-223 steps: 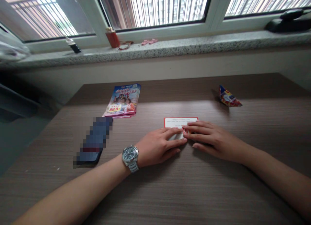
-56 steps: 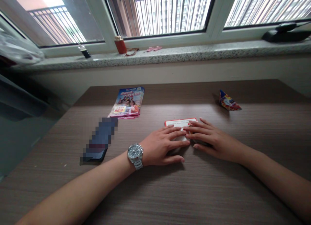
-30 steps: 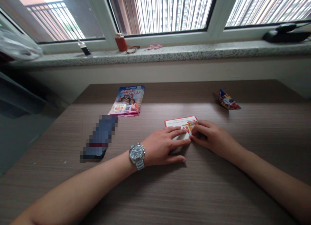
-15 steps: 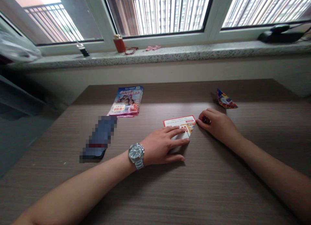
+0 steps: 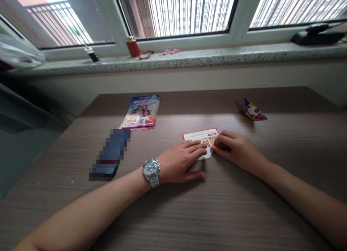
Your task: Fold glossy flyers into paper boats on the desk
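One broad wood-grain bench [image 5: 162,222] carries everything within reach, its face smooth enough that a loose sheet would probably skate across it unless pinned. The left hand [image 5: 181,162] lies flat across the middle of the work, its grip released and spread, fingers pressing down rather than holding. The right hand [image 5: 238,148] is curled, thumb and fingertips gathered at the right edge; whether that grip actually pinches paper or merely presses on it, I cannot tell.

A stack of glossy flyers [image 5: 142,112] sits to the far left, apart from both hands. Under the left fingers is the folded leaflet [image 5: 196,134], white with a red border along its far edge and orange printing toward the right. It should weigh next to nothing: thin, flexible, likely stiffer where layers double up, and easy to tear or crease askew. The fold along the right side looks the best place to take hold, thumb beneath and fingertip above, with the flat palm steadying the middle. Beyond the right hand stands a small folded paper piece [image 5: 253,111], pointed and hollow-looking, probably easily crushed; its thick base would bear touching best.
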Demonstrator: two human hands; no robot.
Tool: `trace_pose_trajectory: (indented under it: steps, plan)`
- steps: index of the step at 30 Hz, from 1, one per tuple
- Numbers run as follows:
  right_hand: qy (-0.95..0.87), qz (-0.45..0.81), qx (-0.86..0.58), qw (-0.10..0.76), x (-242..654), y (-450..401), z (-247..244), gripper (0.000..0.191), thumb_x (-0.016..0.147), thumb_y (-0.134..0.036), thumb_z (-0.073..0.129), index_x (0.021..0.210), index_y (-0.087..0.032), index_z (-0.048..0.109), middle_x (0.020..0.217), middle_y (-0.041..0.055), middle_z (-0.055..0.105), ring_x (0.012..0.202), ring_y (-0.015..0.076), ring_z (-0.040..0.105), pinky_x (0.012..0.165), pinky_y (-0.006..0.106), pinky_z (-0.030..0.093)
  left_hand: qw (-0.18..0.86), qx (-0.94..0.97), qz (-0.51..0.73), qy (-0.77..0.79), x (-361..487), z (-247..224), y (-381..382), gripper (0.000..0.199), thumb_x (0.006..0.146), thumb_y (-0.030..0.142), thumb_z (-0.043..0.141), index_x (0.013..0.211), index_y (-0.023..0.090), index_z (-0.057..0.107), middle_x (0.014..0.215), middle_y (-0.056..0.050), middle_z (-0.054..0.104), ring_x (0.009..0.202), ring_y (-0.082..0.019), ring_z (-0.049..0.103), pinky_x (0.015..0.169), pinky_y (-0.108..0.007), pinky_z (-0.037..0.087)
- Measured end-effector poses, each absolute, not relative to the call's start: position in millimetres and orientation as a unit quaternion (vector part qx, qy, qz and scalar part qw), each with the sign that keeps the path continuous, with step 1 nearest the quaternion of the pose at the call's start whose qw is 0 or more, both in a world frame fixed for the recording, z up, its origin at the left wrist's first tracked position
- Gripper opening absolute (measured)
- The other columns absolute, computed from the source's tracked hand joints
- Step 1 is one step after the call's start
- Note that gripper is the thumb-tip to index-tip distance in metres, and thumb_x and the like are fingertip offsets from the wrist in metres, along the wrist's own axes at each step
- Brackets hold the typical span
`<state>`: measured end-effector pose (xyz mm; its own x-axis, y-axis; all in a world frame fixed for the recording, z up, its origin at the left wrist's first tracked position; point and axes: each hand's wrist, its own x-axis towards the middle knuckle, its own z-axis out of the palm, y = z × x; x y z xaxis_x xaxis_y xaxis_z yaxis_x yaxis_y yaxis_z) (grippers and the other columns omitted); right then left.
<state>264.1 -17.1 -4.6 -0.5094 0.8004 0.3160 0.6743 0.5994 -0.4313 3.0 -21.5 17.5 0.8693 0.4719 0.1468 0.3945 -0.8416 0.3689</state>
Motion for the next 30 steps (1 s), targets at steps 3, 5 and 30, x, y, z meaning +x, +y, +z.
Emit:
trace_pose_trajectory:
  steps: [3, 5, 30]
  plan:
    - [-0.866, 0.139, -0.413, 0.245, 260.9, -18.7, -5.9, 0.01, 0.093, -0.026, 0.061, 0.085, -0.021, 0.058, 0.087, 0.0031, 0.059, 0.077, 0.0172, 0.058, 0.069, 0.028, 0.045, 0.173, 0.949, 0.118, 0.235, 3.2, 17.7, -20.2, 0.052, 0.09, 0.048, 0.062, 0.129, 0.016, 0.05, 0.147, -0.015, 0.051, 0.141, -0.029, 0.041, 0.117, -0.045, 0.037]
    - [-0.867, 0.15, -0.407, 0.243, 259.9, -18.8, -7.0, 0.011, 0.092, -0.025, 0.062, 0.083, -0.021, 0.057, 0.086, 0.0029, 0.058, 0.076, 0.0173, 0.057, 0.068, 0.028, 0.044, 0.169, 0.95, 0.117, 0.236, 3.3, 17.3, -19.8, 0.052, 0.091, 0.049, 0.061, 0.128, 0.015, 0.05, 0.146, -0.016, 0.051, 0.141, -0.029, 0.042, 0.118, -0.044, 0.037]
    - [-0.881, 0.228, -0.361, 0.202, 259.5, -13.6, -3.2, 0.015, 0.09, -0.029, 0.066, 0.081, -0.021, 0.057, 0.08, 0.0018, 0.058, 0.075, 0.0174, 0.054, 0.066, 0.028, 0.041, 0.159, 0.953, 0.112, 0.233, 3.1, 15.6, -20.1, 0.046, 0.092, 0.049, 0.059, 0.122, 0.016, 0.051, 0.147, -0.015, 0.05, 0.142, -0.03, 0.04, 0.119, -0.045, 0.035]
